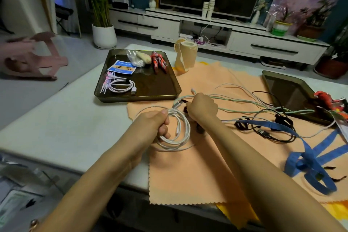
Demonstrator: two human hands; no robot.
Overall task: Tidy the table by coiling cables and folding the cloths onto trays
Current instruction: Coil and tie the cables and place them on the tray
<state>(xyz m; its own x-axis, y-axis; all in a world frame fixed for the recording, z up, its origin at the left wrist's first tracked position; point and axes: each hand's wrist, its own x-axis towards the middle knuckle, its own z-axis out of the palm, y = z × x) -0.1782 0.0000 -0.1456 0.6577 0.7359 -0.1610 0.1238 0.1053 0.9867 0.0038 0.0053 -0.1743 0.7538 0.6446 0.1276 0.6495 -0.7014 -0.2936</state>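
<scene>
So, maybe a third done, it'd be guessed. On the dark rectangular tray (pixel 137 98) at the left, one pink-and-white cable (pixel 120 85) is already coiled and parked. A white braided cable (pixel 178 133) is held over the peach scalloped cloth (pixel 188 175). Its loops are gripped by the left hand (pixel 154 124), and its plug end is pinched in the curled right hand (pixel 202 107). Further right, the pale green cable (pixel 263 111) and black cable (pixel 273 135) are left tangled on the unfolded cloth, beside the second dark tray (pixel 286 88).
</scene>
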